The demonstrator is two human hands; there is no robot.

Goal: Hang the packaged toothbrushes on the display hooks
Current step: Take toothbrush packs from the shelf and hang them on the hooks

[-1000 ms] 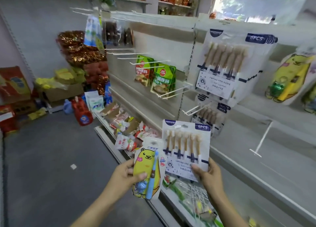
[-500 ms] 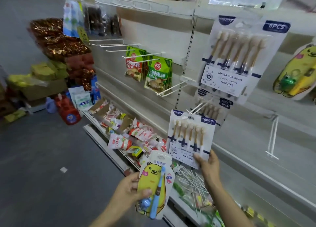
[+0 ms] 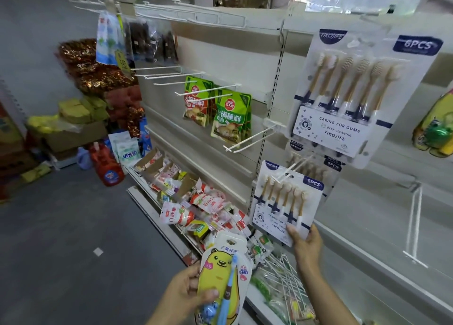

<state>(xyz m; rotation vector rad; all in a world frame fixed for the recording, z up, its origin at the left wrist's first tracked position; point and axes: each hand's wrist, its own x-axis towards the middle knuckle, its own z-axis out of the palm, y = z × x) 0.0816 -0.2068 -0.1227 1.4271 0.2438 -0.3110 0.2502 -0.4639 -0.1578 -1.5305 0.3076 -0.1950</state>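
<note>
My right hand (image 3: 307,243) grips the bottom edge of a white six-piece toothbrush pack (image 3: 286,199) and holds it up against the tip of a white display hook (image 3: 291,168). More packs of the same kind (image 3: 316,170) hang behind on that hook. A larger six-piece pack (image 3: 355,92) hangs on a hook above. My left hand (image 3: 188,293) holds a yellow bear-shaped child's toothbrush pack (image 3: 220,275) low in front of me.
Empty white hooks (image 3: 247,141) jut out from the shelf wall at left, beside green sauce packets (image 3: 230,119). A bare hook (image 3: 414,226) sticks out at right. Snack packets (image 3: 196,197) fill the low shelf. Loose hooks (image 3: 286,275) lie below my hands.
My right hand has raised the six-piece pack up and rightward to the hook's tip. The left hand has dropped lower with the bear pack. My view has come closer to the shelf.
</note>
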